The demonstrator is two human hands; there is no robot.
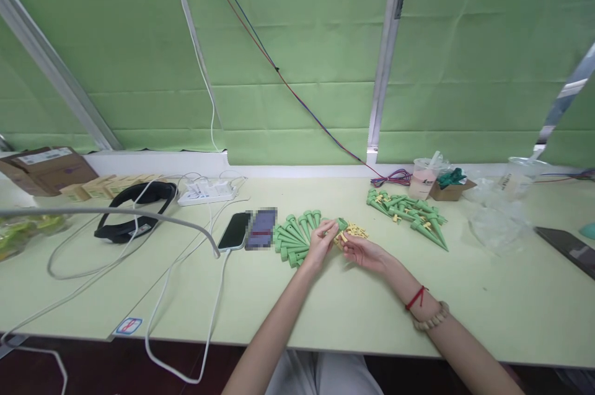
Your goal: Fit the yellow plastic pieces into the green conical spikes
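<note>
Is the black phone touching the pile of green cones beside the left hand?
Apart. The head view shows the black phone separated from the green cones by a second phone between them.

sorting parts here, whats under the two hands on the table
Under the left hand lie fanned green spikes; under the right hand, small yellow pieces. Both hands pinch one green piece. Whatever the palms cover cannot be seen.
</note>
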